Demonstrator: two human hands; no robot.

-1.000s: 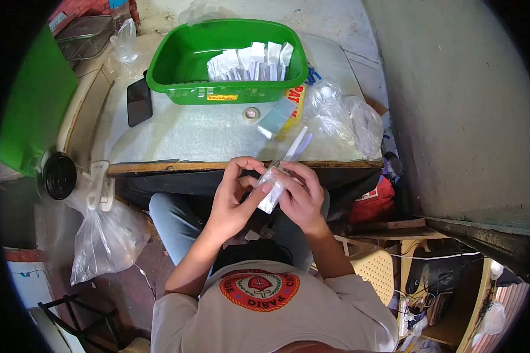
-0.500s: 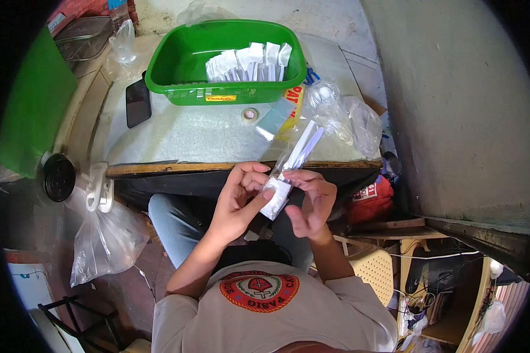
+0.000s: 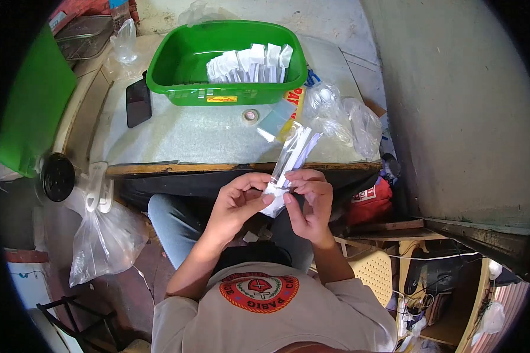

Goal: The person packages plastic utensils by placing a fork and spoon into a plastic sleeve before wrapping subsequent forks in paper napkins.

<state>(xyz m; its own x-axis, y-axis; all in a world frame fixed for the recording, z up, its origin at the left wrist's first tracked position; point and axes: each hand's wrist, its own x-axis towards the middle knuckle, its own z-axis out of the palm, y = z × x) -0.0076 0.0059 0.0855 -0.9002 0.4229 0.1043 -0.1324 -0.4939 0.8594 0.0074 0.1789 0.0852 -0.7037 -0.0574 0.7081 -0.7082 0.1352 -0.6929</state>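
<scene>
Since the frame half a second earlier, the right hand is bringing its thumb inward against the packet, and the packet's clear upper end is showing more plainly beyond the fingers.

Left to right, the layout is reading as follows. A dark phone is lying at the left of the desk, probably set aside from the working edge. A green basin is standing at the back, with white-and-clear packets leaning in a row toward its right end; the shared slant is presumably keeping them orderly. The left hand is pinching the packet's white lower end between thumb and fingers, apparently as the steadying side. A tape roll is lying in front of the basin, seemingly within easy reach. The packet itself is being held up between both hands at the desk's front edge, its long end slanting away and rightward. Flat clear sleeves are lying just right of the tape roll. The right hand's grip is pressing on the packet's right side, seemingly bracing it opposite the left; its hidden fingertip contact is not showing. Crumpled clear bags are resting at the desk's right.
</scene>
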